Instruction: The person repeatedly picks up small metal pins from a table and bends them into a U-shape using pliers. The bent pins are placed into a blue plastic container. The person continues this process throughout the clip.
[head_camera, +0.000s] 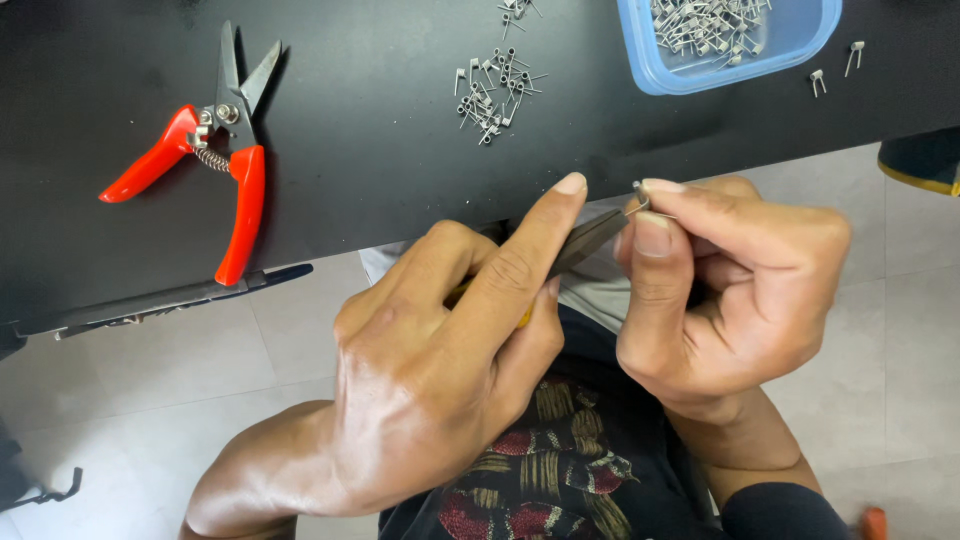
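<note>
left hand (440, 340) squeezes pliers (585, 240) | right hand (730, 290) pinches small wire coil (641, 197) at the tips | best: grip the coil's leg gently, hands close together

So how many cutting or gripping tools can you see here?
2: red-handled snips lying open on the black table, and dark pliers held in the left hand. Others may be out of view.

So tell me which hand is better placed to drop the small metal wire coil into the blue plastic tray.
Right hand: it pinches the small metal wire coil below the blue plastic tray; the left hand grips pliers.
</note>
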